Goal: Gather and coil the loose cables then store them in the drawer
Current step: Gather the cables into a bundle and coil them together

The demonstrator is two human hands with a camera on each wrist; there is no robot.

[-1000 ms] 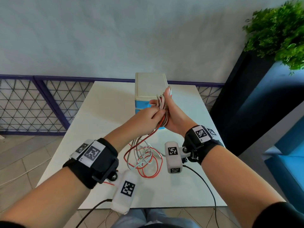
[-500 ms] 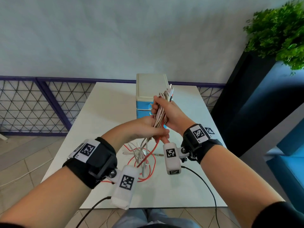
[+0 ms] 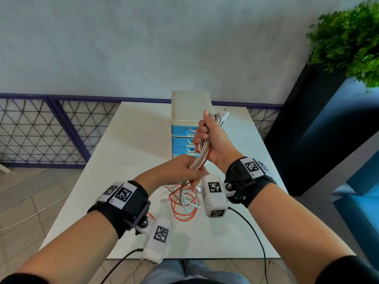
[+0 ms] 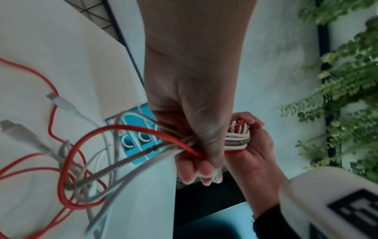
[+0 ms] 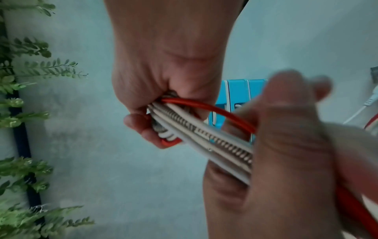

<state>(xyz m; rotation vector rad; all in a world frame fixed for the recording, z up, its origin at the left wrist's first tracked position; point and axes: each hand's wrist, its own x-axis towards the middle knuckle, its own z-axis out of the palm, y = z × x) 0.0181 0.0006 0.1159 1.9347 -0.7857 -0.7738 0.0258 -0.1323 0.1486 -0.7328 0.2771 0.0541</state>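
Observation:
My right hand (image 3: 207, 140) is raised above the table and grips a coiled bundle of cables (image 3: 205, 146), red, white and braided; plug ends (image 3: 222, 114) stick out above the fist. My left hand (image 3: 186, 171) sits just below it and pinches the same strands (image 4: 184, 143) where they run down. The loose remainder of the cables (image 3: 184, 201) lies tangled on the white table (image 3: 133, 144). In the right wrist view the coil (image 5: 167, 129) sits in the curled fingers. Behind the hands stands the small drawer unit (image 3: 187, 119), blue fronts, cream top, drawers closed.
A USB plug (image 4: 61, 103) and a grey connector (image 4: 14, 127) lie on the table left of the tangle. A purple-framed mesh railing (image 3: 51, 130) runs behind the table. A dark planter with a green plant (image 3: 348, 37) stands to the right.
My right hand has lifted slightly with the coil and closed into a fist round it. My left hand slid down the strands, toward me, drawing up more of the loose cable.

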